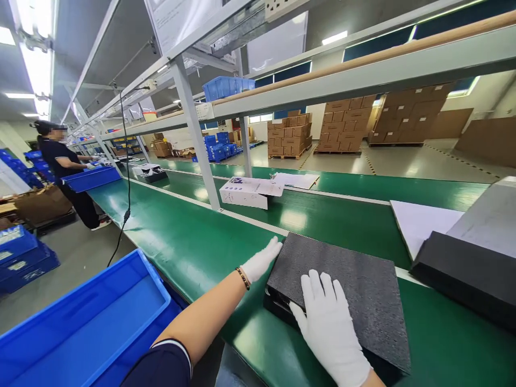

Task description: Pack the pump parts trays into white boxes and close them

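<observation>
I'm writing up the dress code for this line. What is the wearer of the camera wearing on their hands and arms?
Both the left hand and the right hand wear plain white fabric gloves. A dark beaded bracelet sits at the left wrist. The left forearm is uncovered, and a short navy sleeve with thin white trim covers the upper arm.

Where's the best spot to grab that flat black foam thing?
Probably by its two side edges, coming from the near side. The black foam pad lies flat on a box, its edges overhang, and the left hand and right hand already rest there.
</observation>
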A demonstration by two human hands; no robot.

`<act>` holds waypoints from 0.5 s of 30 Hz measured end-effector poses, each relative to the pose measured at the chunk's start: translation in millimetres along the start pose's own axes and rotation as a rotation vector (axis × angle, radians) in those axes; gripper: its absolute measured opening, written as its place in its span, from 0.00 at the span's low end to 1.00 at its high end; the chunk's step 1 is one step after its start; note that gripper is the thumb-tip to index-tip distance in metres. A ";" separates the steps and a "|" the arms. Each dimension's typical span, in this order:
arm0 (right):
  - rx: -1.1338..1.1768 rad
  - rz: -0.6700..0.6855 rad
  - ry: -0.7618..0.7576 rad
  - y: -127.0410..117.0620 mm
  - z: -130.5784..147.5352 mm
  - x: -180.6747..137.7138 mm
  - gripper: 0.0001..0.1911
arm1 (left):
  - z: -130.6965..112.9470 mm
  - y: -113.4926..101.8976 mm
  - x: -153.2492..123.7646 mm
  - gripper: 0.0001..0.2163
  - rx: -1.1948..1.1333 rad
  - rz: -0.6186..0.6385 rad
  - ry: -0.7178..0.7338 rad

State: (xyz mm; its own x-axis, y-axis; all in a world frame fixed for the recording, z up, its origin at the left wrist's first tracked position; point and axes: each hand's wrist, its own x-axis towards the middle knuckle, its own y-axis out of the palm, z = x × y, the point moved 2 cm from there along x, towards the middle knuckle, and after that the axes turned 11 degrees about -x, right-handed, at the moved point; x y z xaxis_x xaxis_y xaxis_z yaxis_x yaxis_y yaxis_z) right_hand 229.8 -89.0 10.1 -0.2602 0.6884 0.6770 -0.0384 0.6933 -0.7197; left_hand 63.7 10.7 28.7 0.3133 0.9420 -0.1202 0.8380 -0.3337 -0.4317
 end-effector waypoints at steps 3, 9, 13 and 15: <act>0.122 -0.121 -0.126 3.7 -11.4 -3.5 0.17 | 4.4 14.0 6.7 0.40 -0.037 0.039 -0.084; 0.138 -0.079 -0.245 23.5 -23.4 -31.3 0.13 | -16.7 45.7 34.1 0.39 -0.059 0.165 -0.031; 0.104 -0.065 -0.063 40.6 -38.3 -56.1 0.17 | -38.6 86.3 38.1 0.38 -0.063 0.287 0.032; 0.092 -0.042 -0.040 42.8 -53.0 -68.4 0.15 | -45.5 106.6 43.4 0.38 -0.066 0.369 0.051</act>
State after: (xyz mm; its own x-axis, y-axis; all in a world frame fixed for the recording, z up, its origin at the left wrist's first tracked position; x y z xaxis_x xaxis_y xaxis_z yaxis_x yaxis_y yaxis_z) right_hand 297.1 -95.2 -58.8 -0.2949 0.6490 0.7014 -0.1376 0.6975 -0.7032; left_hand 187.0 14.5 18.2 0.6196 0.7559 -0.2115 0.6914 -0.6531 -0.3089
